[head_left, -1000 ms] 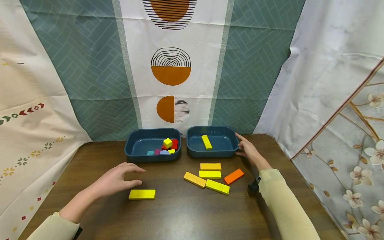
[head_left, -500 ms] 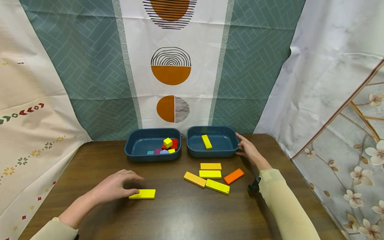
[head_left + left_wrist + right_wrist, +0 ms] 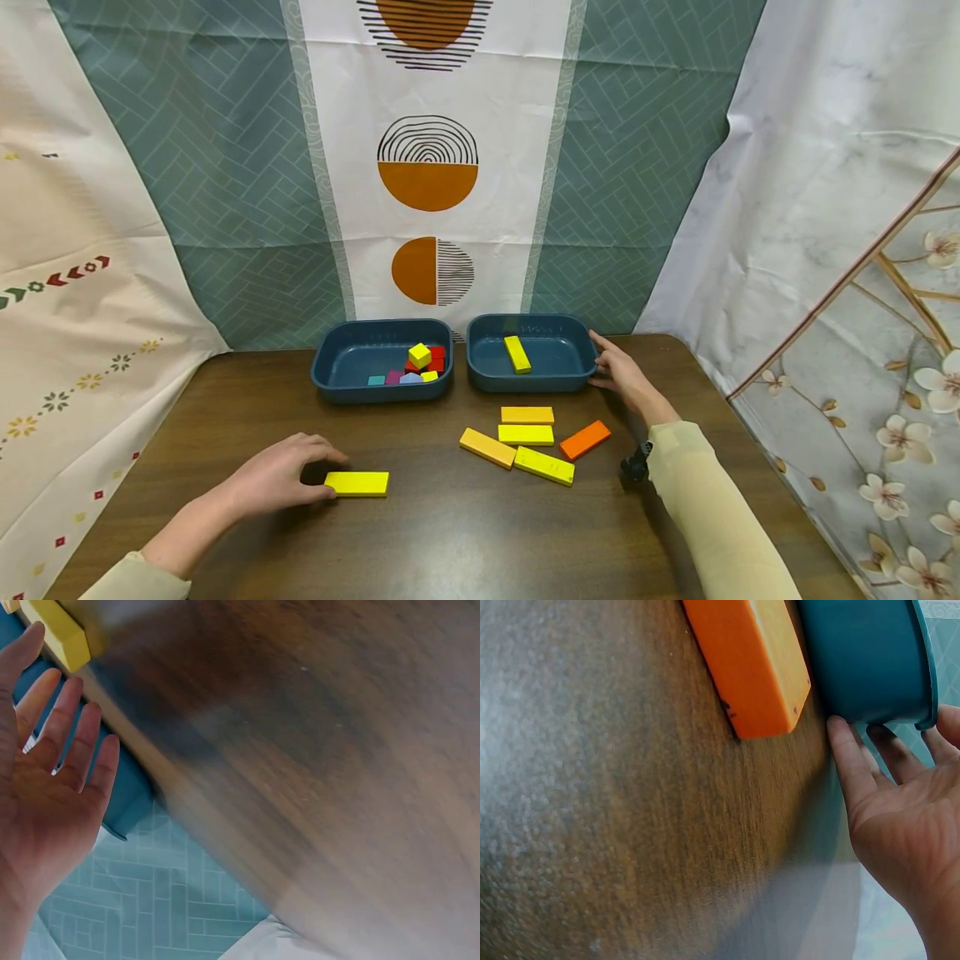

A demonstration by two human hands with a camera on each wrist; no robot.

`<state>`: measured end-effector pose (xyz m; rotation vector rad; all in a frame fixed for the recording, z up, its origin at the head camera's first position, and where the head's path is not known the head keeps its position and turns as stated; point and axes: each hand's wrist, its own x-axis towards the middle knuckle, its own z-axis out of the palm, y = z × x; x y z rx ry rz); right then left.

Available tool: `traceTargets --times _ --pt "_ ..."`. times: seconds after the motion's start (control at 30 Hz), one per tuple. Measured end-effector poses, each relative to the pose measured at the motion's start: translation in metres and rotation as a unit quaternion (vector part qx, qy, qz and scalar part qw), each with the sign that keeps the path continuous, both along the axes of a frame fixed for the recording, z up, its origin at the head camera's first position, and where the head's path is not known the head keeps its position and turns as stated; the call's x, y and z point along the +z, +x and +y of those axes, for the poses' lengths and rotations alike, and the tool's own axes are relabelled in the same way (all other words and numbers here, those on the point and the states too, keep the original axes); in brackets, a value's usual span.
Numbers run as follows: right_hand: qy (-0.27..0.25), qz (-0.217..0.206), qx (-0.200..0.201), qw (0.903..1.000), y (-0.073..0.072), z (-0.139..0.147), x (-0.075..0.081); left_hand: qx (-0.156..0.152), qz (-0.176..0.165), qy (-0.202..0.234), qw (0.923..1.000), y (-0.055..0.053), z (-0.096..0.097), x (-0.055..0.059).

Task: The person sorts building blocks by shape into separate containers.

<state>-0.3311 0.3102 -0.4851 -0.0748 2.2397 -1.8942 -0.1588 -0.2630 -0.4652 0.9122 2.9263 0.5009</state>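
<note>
In the head view a flat yellow block [image 3: 363, 484] lies on the table at left of middle. Over its left end hovers my left hand [image 3: 281, 473], thumb at the near corner and fingers at the far one. The left wrist view has those fingers [image 3: 54, 735] spread and fairly straight, with the yellow block [image 3: 61, 636] just past their tips; contact is hard to tell. My right hand [image 3: 624, 379] rests with its fingertips against the right end of a blue tray [image 3: 525, 384]. In the right wrist view its fingers touch the tray's wall [image 3: 874, 660].
Inside that tray lies one yellow block [image 3: 517, 354]. A second blue tray [image 3: 382, 397], to its left, holds several small coloured pieces. Several yellow and light-orange blocks [image 3: 487, 448] and an orange block [image 3: 585, 440] lie in front. Patterned cloth [image 3: 645, 167] hangs behind the table.
My left hand has come down and slightly to the left, from above the yellow block to its left end. The right hand stays at the tray.
</note>
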Motion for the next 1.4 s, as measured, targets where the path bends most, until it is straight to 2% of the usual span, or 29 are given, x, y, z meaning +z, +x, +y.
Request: traceTargets --times 0.57,0.77,0.97,1.17,1.4 --pt "0.001 0.003 -0.001 1.0 0.002 -0.002 0.001 -0.023 0.043 0.016 0.9987 0.001 -0.007 -0.014" --pt "0.001 0.009 0.007 0.9999 0.003 0.0 0.002 -0.013 0.019 0.011 0.9997 0.001 -0.005 -0.014" --pt "0.0 0.009 0.006 0.9999 0.004 0.0 0.003 -0.008 0.015 0.008 0.9998 0.002 -0.004 -0.014" --pt "-0.001 0.01 0.006 0.9999 0.003 0.0 0.002 0.002 -0.005 0.006 1.0 0.002 -0.004 -0.013" --pt "0.002 0.011 0.01 0.9999 0.004 0.0 0.002 0.001 -0.001 0.009 1.0 0.002 -0.003 -0.013"
